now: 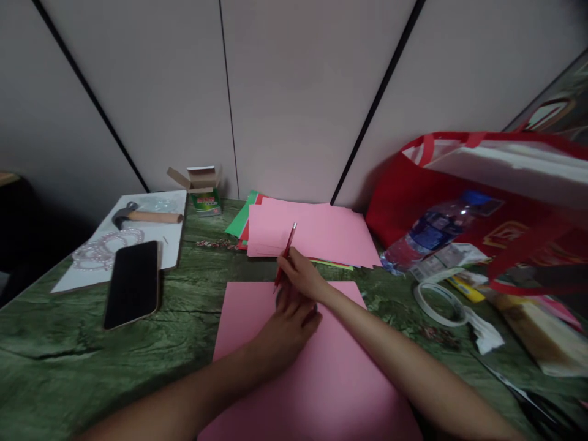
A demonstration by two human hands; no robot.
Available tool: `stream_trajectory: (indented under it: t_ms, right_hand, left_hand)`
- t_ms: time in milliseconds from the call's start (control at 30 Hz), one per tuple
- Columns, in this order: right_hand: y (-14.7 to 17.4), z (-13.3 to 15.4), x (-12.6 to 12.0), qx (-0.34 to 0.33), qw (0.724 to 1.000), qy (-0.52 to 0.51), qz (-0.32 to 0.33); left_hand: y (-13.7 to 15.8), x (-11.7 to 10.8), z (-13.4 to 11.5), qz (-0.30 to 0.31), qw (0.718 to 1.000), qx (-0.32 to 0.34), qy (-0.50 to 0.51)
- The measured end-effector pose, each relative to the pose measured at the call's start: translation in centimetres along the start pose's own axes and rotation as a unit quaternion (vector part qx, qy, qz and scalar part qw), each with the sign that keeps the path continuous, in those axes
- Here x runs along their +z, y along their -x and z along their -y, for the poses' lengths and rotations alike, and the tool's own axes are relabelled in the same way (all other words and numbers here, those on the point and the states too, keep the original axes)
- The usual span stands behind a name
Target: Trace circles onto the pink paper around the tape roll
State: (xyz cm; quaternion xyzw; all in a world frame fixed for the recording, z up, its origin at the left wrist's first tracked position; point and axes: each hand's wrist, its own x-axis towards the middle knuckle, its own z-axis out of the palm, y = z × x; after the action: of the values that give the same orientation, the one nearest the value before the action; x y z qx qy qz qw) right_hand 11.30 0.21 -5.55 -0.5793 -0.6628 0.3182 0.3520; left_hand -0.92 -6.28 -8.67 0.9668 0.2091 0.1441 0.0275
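Observation:
A sheet of pink paper (340, 367) lies on the green wood-patterned table in front of me. My right hand (301, 272) is closed around a red pencil (287, 248), its point down near the upper part of the sheet. Just below, my left hand (287, 327) presses onto the sheet with its fingers over a small round object (278, 296). Only bits of that object's rim show at the sides of the fingers, so its kind is hidden. Behind the sheet, a stack of pink paper (312, 226) rests on green and red sheets.
At left, a phone (133, 285) overlaps a white board (172, 248) bearing a hammer (147, 215) and clear beaded loops. An opened small box (206, 199) stands by the wall. To the right are a red bag (395, 196), bottle (432, 229), tape roll (441, 304) and scissors (528, 398).

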Motion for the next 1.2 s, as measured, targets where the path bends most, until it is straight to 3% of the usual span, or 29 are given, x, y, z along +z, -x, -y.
stream_trajectory:
  t_ms: [500,900,1200]
  right_hand:
    - [1.1,3.2,-0.2,-0.091,0.971,0.150,0.163]
    - [0.5,3.1,-0.4,-0.112,0.956,0.215,0.166]
    - [-0.6,0.8,-0.9,-0.082,0.970,0.206,0.097]
  left_hand:
    - [0.4,0.5,-0.1,0.012,0.999,-0.024,0.039]
    - [0.2,0.0,-0.2,0.013,0.999,-0.020,0.034]
    - [0.1,0.0,0.2,0.010,0.999,-0.007,0.034]
